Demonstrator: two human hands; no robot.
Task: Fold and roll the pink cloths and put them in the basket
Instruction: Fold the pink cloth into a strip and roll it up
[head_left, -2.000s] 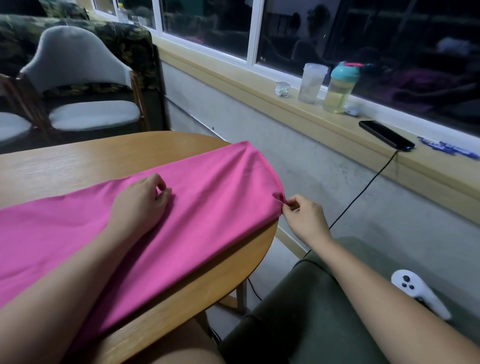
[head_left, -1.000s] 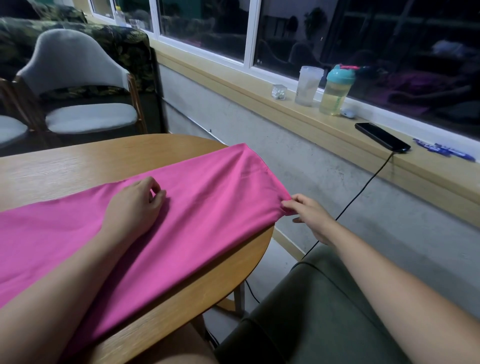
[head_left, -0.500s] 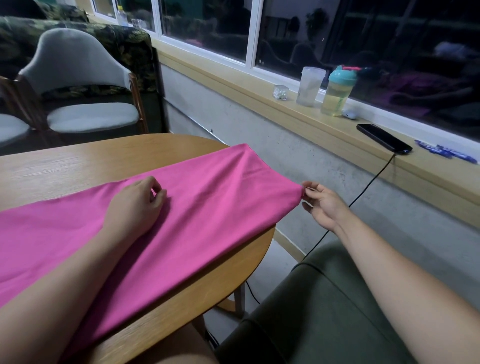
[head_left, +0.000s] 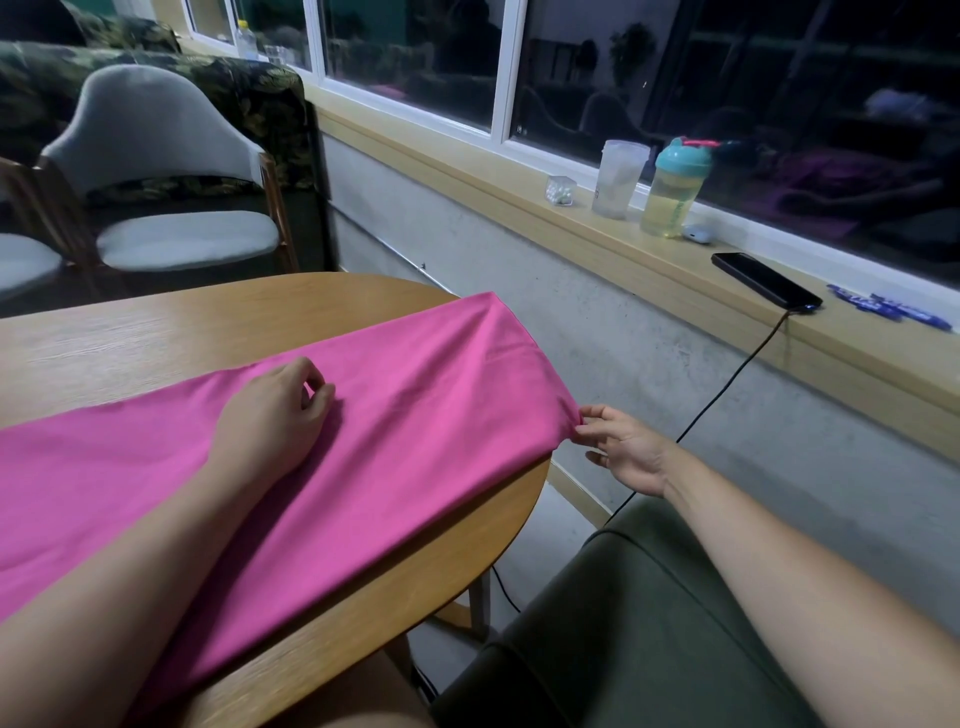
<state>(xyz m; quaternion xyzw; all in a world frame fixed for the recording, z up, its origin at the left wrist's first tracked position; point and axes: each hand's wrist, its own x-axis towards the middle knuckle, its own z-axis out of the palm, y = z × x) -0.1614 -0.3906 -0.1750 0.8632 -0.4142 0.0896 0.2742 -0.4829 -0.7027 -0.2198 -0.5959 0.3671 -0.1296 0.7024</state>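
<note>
A long pink cloth (head_left: 415, 415) lies folded lengthwise across the round wooden table (head_left: 182, 332), and its right end hangs over the table's edge. My left hand (head_left: 270, 415) rests on the middle of the cloth with its fingers loosely curled, holding nothing. Off the table's right edge, my right hand (head_left: 623, 452) is turned palm up and pinches the cloth's near right corner between thumb and fingertips. No basket is in view.
A grey chair (head_left: 171, 208) stands behind the table. The window ledge (head_left: 597, 244) on the right holds a clear cup (head_left: 618, 179), a teal-capped bottle (head_left: 675, 189) and a phone (head_left: 763, 283) with a cable hanging down. A dark green seat (head_left: 623, 623) is at the lower right.
My right hand let go of the corner, turned palm up, moved out to the right and took the corner again, pulling it slightly outward. My left hand stayed on the cloth.
</note>
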